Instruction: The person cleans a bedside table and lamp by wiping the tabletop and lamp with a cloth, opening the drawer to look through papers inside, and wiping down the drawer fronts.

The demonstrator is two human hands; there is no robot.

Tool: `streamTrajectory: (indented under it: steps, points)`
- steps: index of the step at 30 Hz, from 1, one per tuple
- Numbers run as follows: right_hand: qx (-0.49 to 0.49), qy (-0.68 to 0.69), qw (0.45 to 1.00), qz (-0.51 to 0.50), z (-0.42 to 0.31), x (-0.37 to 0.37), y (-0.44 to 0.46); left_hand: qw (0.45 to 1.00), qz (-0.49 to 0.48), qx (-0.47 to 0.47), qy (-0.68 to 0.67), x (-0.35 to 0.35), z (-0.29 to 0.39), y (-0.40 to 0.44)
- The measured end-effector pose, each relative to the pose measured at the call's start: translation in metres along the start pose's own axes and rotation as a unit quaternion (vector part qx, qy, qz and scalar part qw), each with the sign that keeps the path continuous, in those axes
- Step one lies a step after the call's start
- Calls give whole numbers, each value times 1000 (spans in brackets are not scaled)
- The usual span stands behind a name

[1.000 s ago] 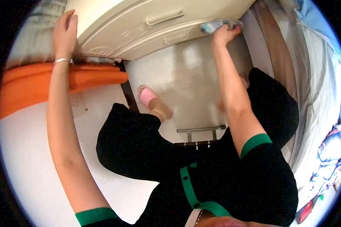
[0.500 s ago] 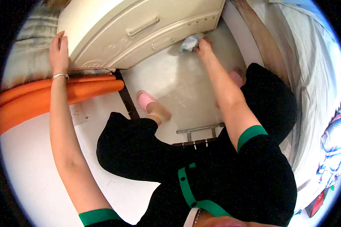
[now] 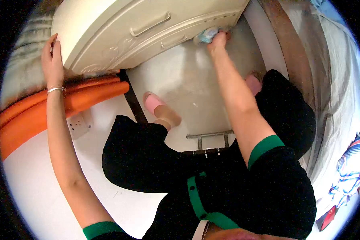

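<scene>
My left hand [image 3: 53, 66] lies against the left edge of a cream drawer cabinet [image 3: 108, 34], fingers stretched out and somewhat apart. A silver bracelet [image 3: 57, 89] circles that wrist. Low down by the foot of the cabinet, my right hand [image 3: 219, 43] is closed on a pale blue and white crumpled cloth [image 3: 208, 35]. The cloth is close to the bottom front of the cabinet, at the tiled floor [image 3: 188, 76]. Part of it is hidden by my fingers.
Pink slippers [image 3: 153, 102] are on my feet. An orange roll [image 3: 84, 97] lies at the left, above a wall socket [image 3: 78, 125]. A metal frame [image 3: 210, 134] stands between my legs. Grey bedding [image 3: 328, 60] over a wooden bed edge [image 3: 290, 44] lines the right.
My right hand has moved the cloth slightly right and closer to the cabinet's base. The left hand and cabinet edge appear a little farther left as the view shifts.
</scene>
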State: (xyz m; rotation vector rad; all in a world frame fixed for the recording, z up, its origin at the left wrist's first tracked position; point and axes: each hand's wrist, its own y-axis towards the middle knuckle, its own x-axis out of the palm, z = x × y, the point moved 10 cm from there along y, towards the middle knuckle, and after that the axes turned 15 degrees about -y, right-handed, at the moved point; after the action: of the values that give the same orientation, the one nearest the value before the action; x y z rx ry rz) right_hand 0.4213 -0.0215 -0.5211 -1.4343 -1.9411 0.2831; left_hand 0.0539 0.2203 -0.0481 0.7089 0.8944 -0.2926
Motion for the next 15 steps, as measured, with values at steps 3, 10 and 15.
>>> streamTrajectory:
  steps: [3, 10, 15]
  points:
    - [91, 30, 982, -160, 65, 43, -39, 1000, 0, 19, 5, -1, 4, -2]
    - [395, 46, 880, -260, 177, 154, -244, 1000, -2, 10, -2, 1, 5, 0]
    - [156, -191, 866, -436, 233, 133, -149, 999, 19, 43, 7, -1, 5, 1]
